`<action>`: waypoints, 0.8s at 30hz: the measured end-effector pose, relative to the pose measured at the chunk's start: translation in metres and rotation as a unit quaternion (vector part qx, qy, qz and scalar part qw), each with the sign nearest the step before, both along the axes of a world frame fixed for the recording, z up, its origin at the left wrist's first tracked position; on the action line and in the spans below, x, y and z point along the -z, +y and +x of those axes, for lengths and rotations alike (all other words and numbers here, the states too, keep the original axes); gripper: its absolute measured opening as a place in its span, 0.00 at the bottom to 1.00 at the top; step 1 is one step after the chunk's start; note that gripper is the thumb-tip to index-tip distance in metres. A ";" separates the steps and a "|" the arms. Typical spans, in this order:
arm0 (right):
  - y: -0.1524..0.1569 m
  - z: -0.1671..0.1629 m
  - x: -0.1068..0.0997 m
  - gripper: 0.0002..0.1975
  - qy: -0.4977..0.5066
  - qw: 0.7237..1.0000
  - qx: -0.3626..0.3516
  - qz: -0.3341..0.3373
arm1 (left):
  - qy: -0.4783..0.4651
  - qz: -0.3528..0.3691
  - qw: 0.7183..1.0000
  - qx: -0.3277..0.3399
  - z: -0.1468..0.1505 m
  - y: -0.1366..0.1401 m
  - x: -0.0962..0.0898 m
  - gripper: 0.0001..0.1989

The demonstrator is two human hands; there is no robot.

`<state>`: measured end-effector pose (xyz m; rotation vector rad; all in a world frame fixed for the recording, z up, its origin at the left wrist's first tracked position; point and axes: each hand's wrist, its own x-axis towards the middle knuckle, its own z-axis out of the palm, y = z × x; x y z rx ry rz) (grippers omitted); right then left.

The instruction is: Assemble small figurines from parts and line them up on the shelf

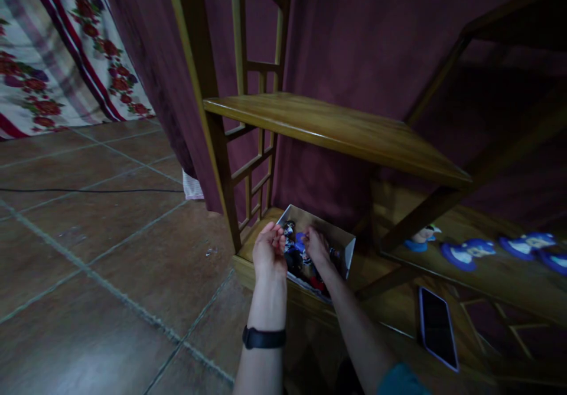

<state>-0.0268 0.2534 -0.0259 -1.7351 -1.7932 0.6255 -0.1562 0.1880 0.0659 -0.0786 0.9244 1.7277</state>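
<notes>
A shallow cardboard box [351,252] with pale walls stands on the low shelf and holds several small toy figures [290,246] in blue, white, black and red. My right hand [316,245] reaches down into it, its fingers closed at a small blue toy figure [300,242]; the fingertips are partly hidden. Over the box's left edge, my left hand [268,248] is palm up with loosely curved fingers apart, holding nothing that I can see. A black band [264,338] circles my left wrist.
A wooden shelf board [328,117] juts out above the box, beside a lattice side frame [217,165]. To the right, blurred blue-and-white figurines [469,252] stand on another board, and a phone [437,326] lies below them. A dark cable [93,191] crosses the tiled floor.
</notes>
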 end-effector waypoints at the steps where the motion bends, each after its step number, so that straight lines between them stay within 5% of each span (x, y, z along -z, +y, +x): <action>1: -0.007 0.003 -0.002 0.03 0.061 0.998 0.017 -0.008 | 0.011 -0.008 1.000 0.013 0.002 0.001 0.001 0.10; 6: -0.037 0.012 -0.025 0.12 0.399 0.914 0.051 -0.055 | 0.117 -0.035 0.987 0.107 0.014 0.000 0.005 0.11; 11: -0.052 0.000 -0.062 0.15 0.494 0.867 -0.009 -0.065 | 0.182 -0.034 0.961 0.204 0.018 -0.002 0.008 0.11; 14: -0.045 -0.013 -0.070 0.15 0.491 0.867 -0.056 -0.072 | 0.154 0.007 0.969 0.191 0.009 -0.001 0.010 0.08; 17: -0.024 -0.021 -0.059 0.14 0.448 0.890 -0.065 -0.060 | 0.127 0.017 0.988 0.083 -0.007 0.000 0.009 0.07; 21: 0.011 -0.030 -0.027 0.11 0.208 0.975 -0.071 -0.013 | 0.095 0.015 0.995 -0.011 -0.027 0.000 0.007 0.07; 24: 0.028 -0.037 -0.006 0.15 0.015 0.991 -0.130 0.003 | 0.075 0.013 0.997 -0.018 -0.035 0.000 0.006 0.07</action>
